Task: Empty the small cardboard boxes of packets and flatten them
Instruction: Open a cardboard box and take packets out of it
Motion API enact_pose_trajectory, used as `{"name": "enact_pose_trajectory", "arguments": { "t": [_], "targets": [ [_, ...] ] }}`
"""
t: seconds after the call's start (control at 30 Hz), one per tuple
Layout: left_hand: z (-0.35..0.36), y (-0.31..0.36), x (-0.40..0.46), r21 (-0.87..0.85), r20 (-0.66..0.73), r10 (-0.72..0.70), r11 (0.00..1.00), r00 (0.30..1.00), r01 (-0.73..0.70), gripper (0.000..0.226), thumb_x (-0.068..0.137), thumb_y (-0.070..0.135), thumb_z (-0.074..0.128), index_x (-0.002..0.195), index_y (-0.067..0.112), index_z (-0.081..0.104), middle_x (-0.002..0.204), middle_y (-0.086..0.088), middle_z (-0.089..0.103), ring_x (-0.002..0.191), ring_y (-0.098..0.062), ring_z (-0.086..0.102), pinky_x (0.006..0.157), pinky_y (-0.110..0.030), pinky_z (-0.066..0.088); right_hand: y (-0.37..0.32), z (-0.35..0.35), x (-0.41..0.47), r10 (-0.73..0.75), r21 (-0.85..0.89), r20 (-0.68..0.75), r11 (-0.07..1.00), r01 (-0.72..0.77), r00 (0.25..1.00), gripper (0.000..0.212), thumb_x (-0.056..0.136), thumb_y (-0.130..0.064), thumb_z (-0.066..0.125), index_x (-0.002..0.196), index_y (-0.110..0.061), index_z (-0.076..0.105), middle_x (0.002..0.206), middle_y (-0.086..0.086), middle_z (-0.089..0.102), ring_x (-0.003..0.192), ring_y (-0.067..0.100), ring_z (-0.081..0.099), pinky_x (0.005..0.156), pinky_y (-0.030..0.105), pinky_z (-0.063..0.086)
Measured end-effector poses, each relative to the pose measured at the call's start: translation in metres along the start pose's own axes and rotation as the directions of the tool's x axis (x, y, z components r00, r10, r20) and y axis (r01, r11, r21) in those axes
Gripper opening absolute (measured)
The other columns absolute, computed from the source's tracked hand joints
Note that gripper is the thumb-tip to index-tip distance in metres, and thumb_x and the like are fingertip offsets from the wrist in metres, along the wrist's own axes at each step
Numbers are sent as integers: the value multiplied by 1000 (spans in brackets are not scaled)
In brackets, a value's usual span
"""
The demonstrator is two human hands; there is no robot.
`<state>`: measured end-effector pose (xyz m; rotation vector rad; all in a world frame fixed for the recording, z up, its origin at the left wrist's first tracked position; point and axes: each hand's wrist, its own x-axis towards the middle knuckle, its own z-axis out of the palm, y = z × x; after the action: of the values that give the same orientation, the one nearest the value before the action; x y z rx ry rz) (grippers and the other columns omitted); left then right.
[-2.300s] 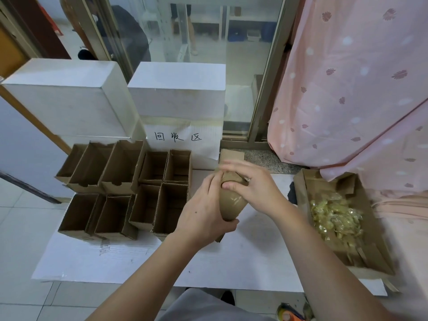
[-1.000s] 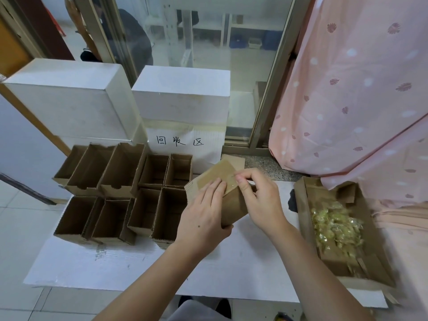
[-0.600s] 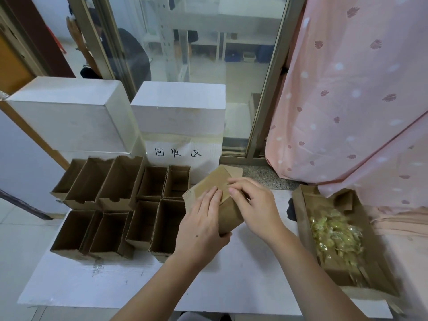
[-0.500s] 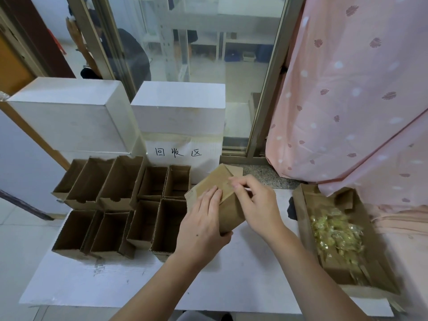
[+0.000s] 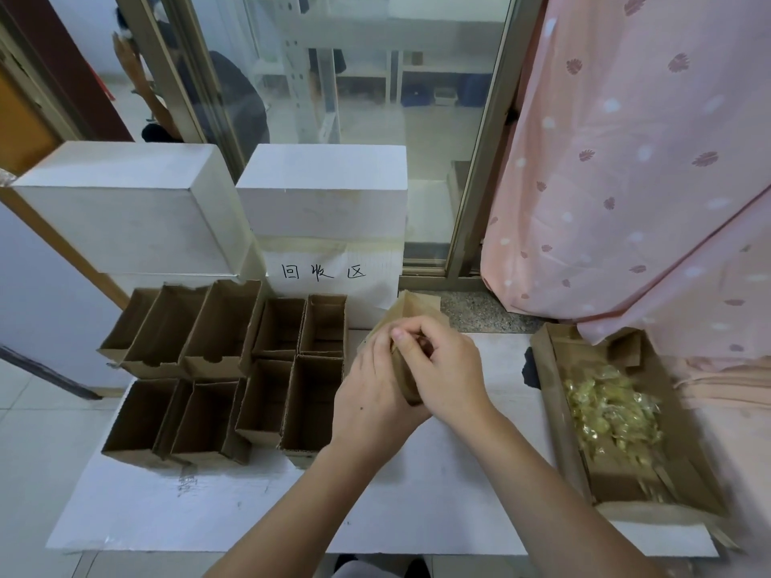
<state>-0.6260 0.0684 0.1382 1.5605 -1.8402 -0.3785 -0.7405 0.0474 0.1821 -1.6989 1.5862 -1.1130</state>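
A small brown cardboard box [image 5: 411, 310] is held upright above the white sheet, squeezed between both hands. My left hand [image 5: 373, 404] grips its left side from below. My right hand [image 5: 444, 371] curls its fingers over the box's top edge; most of the box is hidden by the hands. Several open, empty small cardboard boxes [image 5: 225, 369] stand in two rows to the left. A wider cardboard tray [image 5: 555, 394] on the right holds a pile of yellow packets [image 5: 611, 410].
Two white boxes [image 5: 321, 189] stand behind the rows, above a paper sign with handwritten characters [image 5: 323, 272]. A pink curtain [image 5: 638, 173] hangs at the right, over the tray's far end. The white sheet [image 5: 417, 502] covers the work surface.
The box's flat panel has been pressed narrower between the hands. My right hand's fingers moved from its upper corner to curl over the top edge, and my left hand slid up its side.
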Motion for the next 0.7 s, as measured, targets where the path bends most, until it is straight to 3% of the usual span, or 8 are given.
{"name": "enact_pose_trajectory", "arguments": {
  "t": [0.13, 0.27, 0.4, 0.5, 0.63, 0.7],
  "targets": [
    [-3, -4, -2, -18, 81, -56, 998, 995, 58, 114, 68, 62, 86, 159, 32, 23, 159, 17, 40, 146, -3, 39, 110, -29, 46, 0, -7, 5, 76, 125, -5, 989, -75, 997, 11, 98, -34, 65, 90, -29, 70, 90, -17, 73, 87, 7, 68, 82, 36, 54],
    [-6, -2, -4, -69, 107, -107, 991, 989, 114, 114, 68, 67, 82, 159, 33, 24, 157, 21, 40, 143, 0, 40, 110, -29, 46, 2, -10, 7, 54, 184, -26, 982, -48, 998, 8, 95, -18, 70, 91, -22, 75, 85, -14, 73, 83, 6, 67, 76, 21, 50],
    [-9, -8, 0, -72, 131, -146, 985, 981, 156, 114, 66, 70, 81, 158, 36, 21, 156, 24, 39, 142, 1, 41, 108, -30, 47, 8, -15, 9, -78, 153, 130, 987, 58, 988, 16, 93, -9, 72, 101, -20, 80, 102, -19, 75, 104, 1, 68, 92, 17, 49],
    [-13, -12, 3, -62, 146, -158, 984, 977, 169, 114, 66, 70, 82, 157, 37, 20, 155, 25, 40, 141, 3, 42, 107, -25, 45, 9, -18, 12, -72, 152, 250, 988, 34, 966, 20, 92, -10, 74, 107, -21, 80, 118, -18, 71, 115, 0, 63, 99, 20, 48],
    [-22, -11, 6, -136, 172, -202, 965, 964, 226, 106, 64, 69, 79, 153, 43, 27, 148, 31, 44, 134, 6, 48, 104, -27, 47, 1, -24, 16, -57, 60, 368, 998, 38, 928, 47, 84, -6, 70, 123, -31, 73, 122, -26, 67, 115, -5, 60, 96, 12, 43],
    [-26, -10, 10, -169, 176, -232, 950, 957, 261, 101, 64, 66, 80, 149, 46, 30, 139, 32, 50, 126, 7, 53, 97, -25, 49, 0, -25, 18, -50, 50, 349, 998, 34, 936, 53, 81, -10, 76, 127, -34, 68, 122, -24, 66, 115, -5, 59, 97, 11, 42]
  ]
}}
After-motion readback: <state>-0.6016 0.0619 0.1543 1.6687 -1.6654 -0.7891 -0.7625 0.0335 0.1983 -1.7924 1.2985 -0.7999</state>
